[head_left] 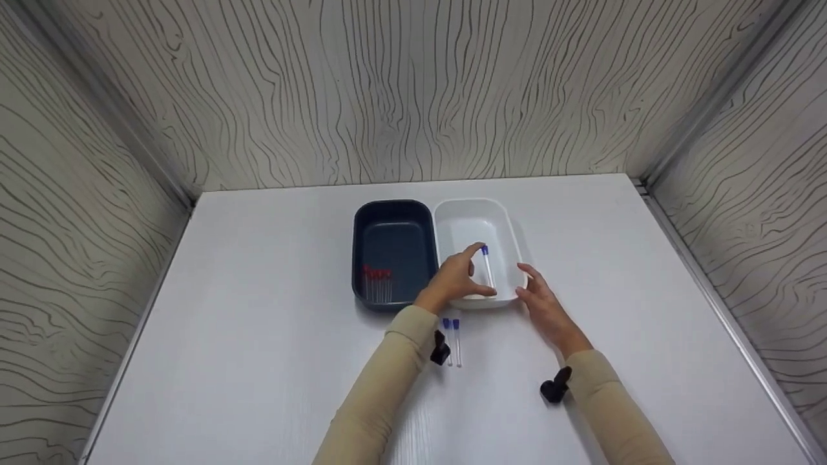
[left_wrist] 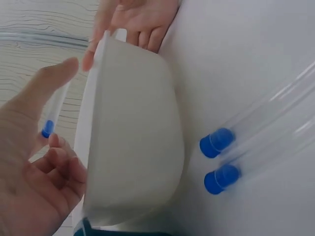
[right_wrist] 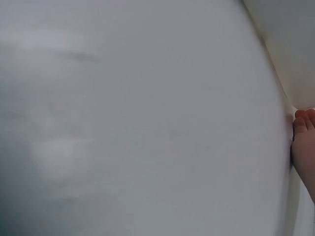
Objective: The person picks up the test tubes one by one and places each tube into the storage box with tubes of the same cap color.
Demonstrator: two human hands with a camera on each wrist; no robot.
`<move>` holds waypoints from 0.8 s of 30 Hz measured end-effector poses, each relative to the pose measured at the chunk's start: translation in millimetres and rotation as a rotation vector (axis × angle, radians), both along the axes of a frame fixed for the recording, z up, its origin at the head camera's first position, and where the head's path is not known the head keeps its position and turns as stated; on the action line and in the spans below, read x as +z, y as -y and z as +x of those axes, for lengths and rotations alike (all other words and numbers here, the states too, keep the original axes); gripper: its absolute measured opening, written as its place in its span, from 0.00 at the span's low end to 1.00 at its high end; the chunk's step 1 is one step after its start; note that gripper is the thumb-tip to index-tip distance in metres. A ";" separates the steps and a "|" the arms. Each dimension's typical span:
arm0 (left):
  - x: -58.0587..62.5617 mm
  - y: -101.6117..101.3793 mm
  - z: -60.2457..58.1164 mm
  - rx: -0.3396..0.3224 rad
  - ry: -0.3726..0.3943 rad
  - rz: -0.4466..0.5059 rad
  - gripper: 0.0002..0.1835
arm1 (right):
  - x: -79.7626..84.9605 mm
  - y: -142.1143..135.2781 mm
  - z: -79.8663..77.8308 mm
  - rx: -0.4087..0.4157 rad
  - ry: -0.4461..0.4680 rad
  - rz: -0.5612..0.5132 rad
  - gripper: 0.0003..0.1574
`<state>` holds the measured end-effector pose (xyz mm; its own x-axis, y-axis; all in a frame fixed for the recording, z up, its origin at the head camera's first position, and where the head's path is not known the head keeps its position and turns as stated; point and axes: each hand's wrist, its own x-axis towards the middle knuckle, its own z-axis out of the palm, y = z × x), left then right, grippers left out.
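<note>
My left hand (head_left: 455,279) is over the white container (head_left: 447,223), holding a clear blue-capped test tube (head_left: 489,270) by its two ends. Its index finger is at the cap and its thumb at the bottom end. In the left wrist view the tube's blue cap (left_wrist: 47,129) shows behind the fingers. At the container's right side, my right hand (head_left: 549,315) grips the rim between thumb and fingers. The right wrist view has only part of that hand (right_wrist: 305,140) at its edge. Two more blue-capped tubes (head_left: 457,342) lie on the table near the left wrist.
A dark blue container (head_left: 359,232) stands directly left of the white one. Several red-capped tubes (head_left: 378,287) lie in its near end. The white table (head_left: 258,336) meets wood-patterned walls (head_left: 413,90) at the back and sides.
</note>
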<state>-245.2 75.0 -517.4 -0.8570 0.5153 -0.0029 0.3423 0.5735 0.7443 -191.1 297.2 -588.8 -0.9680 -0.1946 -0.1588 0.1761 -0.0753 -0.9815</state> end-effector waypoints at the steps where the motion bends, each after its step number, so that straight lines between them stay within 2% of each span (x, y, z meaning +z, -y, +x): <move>1: -0.8 -2.8 -0.2 0.002 0.003 -0.009 0.51 | 0.4 0.1 0.5 -0.002 0.000 0.002 0.38; 9: -11.5 -16.6 2.8 0.053 0.005 -0.134 0.50 | 0.6 1.8 1.9 -0.013 0.014 -0.002 0.37; 15: -10.1 -22.0 1.3 0.078 -0.009 -0.249 0.47 | 1.6 0.4 -1.2 -0.022 0.002 0.005 0.37; 20: -10.1 -23.6 1.9 0.099 0.030 -0.253 0.47 | 1.5 0.8 -0.9 -0.022 0.027 0.014 0.37; 24: -10.8 -24.0 2.5 0.112 0.033 -0.259 0.46 | 1.2 2.1 -0.5 -0.030 0.027 0.009 0.38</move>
<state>-242.7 98.9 -528.2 -0.9059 0.3957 -0.1510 0.2438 0.7787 0.5781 -191.6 295.2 -587.7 -0.9686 -0.1643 -0.1868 0.2007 -0.0724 -0.9770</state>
